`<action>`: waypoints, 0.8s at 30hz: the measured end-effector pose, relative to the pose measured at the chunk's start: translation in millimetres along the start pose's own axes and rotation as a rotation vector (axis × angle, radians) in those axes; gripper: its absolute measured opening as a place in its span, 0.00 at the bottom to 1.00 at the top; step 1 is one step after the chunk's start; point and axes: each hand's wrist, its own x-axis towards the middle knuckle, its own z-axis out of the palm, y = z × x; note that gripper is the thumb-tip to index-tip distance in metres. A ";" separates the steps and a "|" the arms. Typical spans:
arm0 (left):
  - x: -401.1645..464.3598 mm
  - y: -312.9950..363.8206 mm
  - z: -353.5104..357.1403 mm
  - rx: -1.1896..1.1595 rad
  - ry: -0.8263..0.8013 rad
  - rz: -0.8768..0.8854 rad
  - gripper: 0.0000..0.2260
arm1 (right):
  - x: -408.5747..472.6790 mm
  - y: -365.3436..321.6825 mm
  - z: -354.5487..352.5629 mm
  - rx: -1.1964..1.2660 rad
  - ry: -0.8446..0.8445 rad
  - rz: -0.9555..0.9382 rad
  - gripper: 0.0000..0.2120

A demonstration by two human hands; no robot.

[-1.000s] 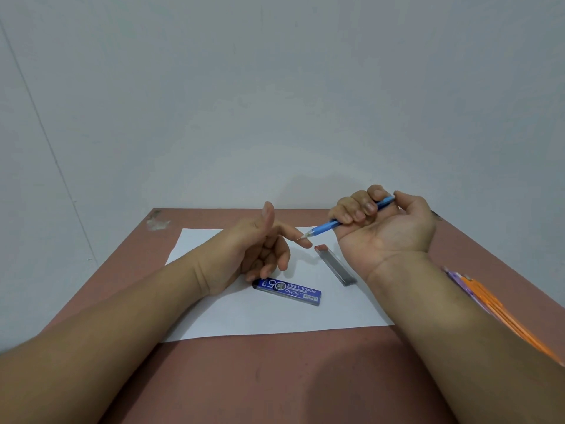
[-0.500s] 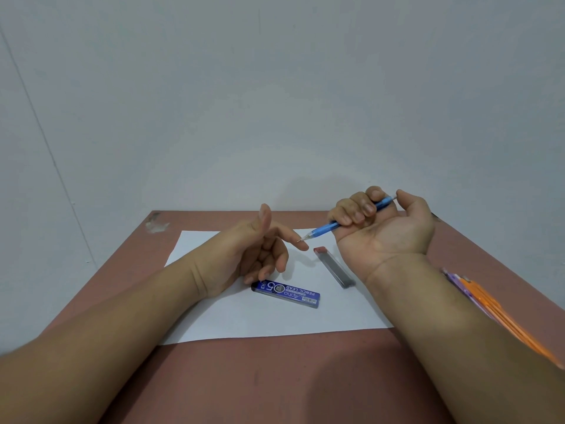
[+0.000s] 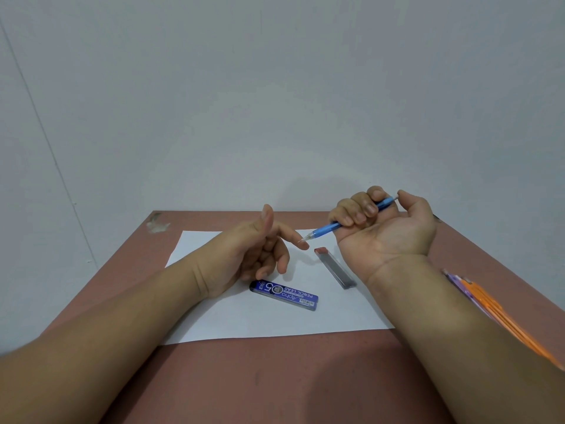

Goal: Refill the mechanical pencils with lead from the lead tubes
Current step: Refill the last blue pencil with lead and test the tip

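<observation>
Where fingers curl — slim blue pencil (image 3: 351, 220)

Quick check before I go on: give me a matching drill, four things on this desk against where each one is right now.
Things:
1. blue pencil
2. blue lead tube
3. clear lead tube
4. orange pencils

Places:
A. on the paper, below the left hand
B. bare desk, beside the right forearm
C. gripped in the right hand
D. on the paper, by the right wrist

Pairs: 1-C, 2-A, 3-D, 4-B
</observation>
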 end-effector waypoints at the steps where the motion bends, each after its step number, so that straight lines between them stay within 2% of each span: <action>1: -0.2 0.3 0.2 0.002 0.002 -0.001 0.41 | -0.1 -0.1 -0.2 -0.001 0.001 -0.001 0.19; 4: -0.7 0.5 0.8 0.007 0.006 0.001 0.42 | 0.0 0.3 -1.1 -0.004 0.009 -0.003 0.18; 9: -0.7 0.9 0.8 0.013 0.007 0.008 0.41 | -1.2 -0.4 0.5 -0.025 -0.004 -0.011 0.10; 16: -0.8 0.5 0.6 0.027 0.012 0.015 0.40 | -0.9 -0.2 -0.6 -0.015 0.001 0.001 0.19; 24: -1.9 0.6 0.6 0.019 0.005 0.015 0.39 | -1.3 0.4 -0.9 -0.014 0.014 0.001 0.19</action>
